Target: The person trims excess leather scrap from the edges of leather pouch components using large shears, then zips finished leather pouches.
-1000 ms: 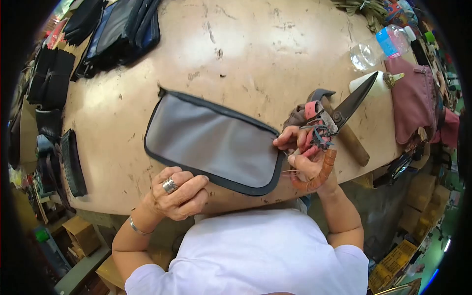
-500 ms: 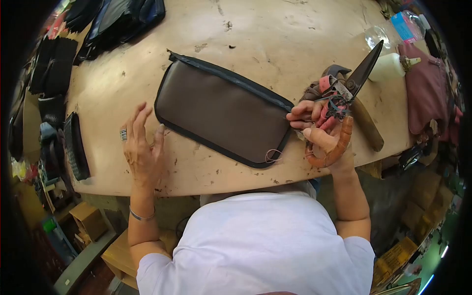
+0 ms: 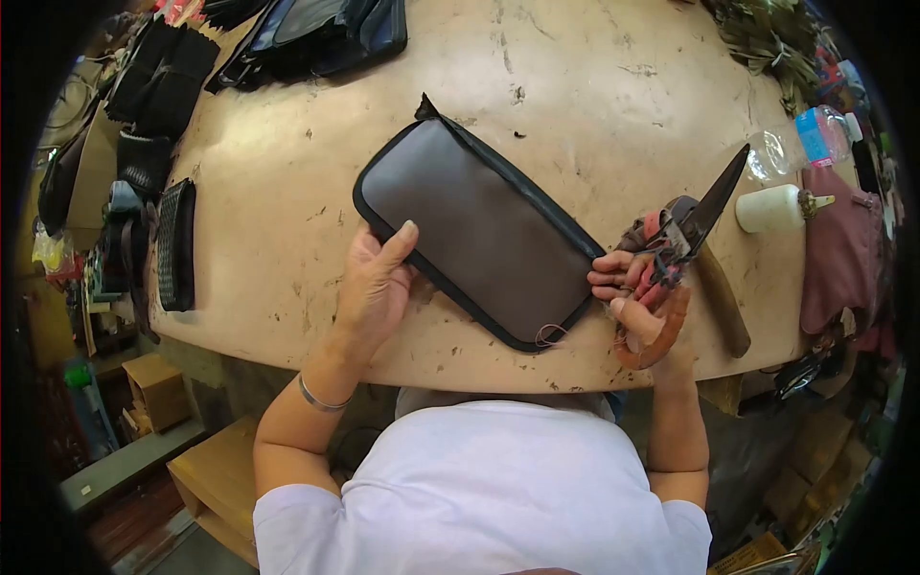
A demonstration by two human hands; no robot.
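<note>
A brown leather-like pouch (image 3: 489,230) with black bound edges lies tilted above the table, a loose black tail at its upper corner and a thin thread loop (image 3: 549,335) at its lower right corner. My left hand (image 3: 377,287) grips its lower left edge, thumb on top and fingers beneath. In my right hand (image 3: 637,297) are large scissors (image 3: 714,203) with wrapped handles, their dark blades pointing away to the upper right. The fingertips of that hand also reach the pouch's right edge. A hammer (image 3: 721,302) with a wooden handle lies partly hidden behind the scissors.
On the right are a white glue bottle (image 3: 769,209), a clear plastic bottle (image 3: 810,139) and a maroon bag (image 3: 836,254). Black bags (image 3: 331,38) lie at the far left, with a black woven piece (image 3: 177,244) near the left table edge.
My left hand has moved right and taken hold of the pouch's lower left edge. The pouch has turned clockwise a little. My right hand keeps the scissors. The camera view has shifted.
</note>
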